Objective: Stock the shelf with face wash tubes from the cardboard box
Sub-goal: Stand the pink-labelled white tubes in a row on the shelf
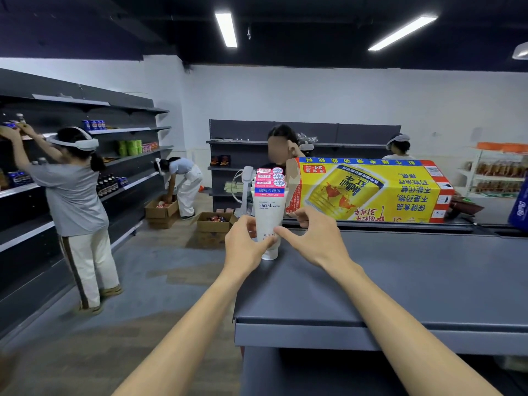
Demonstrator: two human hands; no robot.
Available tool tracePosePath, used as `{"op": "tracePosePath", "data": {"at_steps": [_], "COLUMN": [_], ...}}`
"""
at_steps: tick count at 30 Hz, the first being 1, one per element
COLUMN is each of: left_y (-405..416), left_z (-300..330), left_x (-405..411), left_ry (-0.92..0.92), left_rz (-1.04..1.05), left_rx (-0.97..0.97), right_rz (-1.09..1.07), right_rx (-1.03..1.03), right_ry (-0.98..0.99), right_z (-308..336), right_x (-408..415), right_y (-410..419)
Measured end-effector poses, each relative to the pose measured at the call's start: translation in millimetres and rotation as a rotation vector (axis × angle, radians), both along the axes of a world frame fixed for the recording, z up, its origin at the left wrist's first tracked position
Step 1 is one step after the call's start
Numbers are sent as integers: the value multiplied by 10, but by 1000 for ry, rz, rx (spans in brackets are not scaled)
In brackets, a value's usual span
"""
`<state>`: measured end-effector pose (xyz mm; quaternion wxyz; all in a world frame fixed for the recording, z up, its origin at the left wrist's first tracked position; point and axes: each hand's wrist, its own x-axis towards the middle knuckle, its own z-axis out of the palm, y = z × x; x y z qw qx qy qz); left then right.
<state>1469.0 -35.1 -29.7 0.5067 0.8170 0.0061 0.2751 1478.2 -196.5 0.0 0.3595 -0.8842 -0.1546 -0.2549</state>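
Note:
A white face wash tube [268, 212] with a pink and blue label stands cap-down on the grey shelf top [400, 281], close to its left edge. My left hand [245, 247] grips the tube's lower part with thumb and fingers curled round it. My right hand [311, 238] is spread open just right of the tube, its thumb tip touching the tube's lower side. Behind the tube lies a yellow and red cardboard box [368, 190], printed upside down, on the same shelf top.
A person [77, 201] stocks the dark wall shelves [125, 155] at left. Another bends over open cartons [161, 208] on the floor; one more carton [214, 221] sits near the shelf's corner. Two more people stand behind the yellow box.

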Motion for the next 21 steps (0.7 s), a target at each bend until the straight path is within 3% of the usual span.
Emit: {"op": "tracePosePath", "data": {"at_steps": [8,21], "left_y": [6,-263], "left_z": [-1,-69], "left_x": [-154,-834], "left_ry": [69,-37], "left_rz": [96,156], "left_rx": [102,183], "right_rz": [3,18], "right_rx": [-6,12], "right_ry": [-8,-22], "right_z": [38,-90], "right_x": [-154,-683], "right_y": [-88,-412]}}
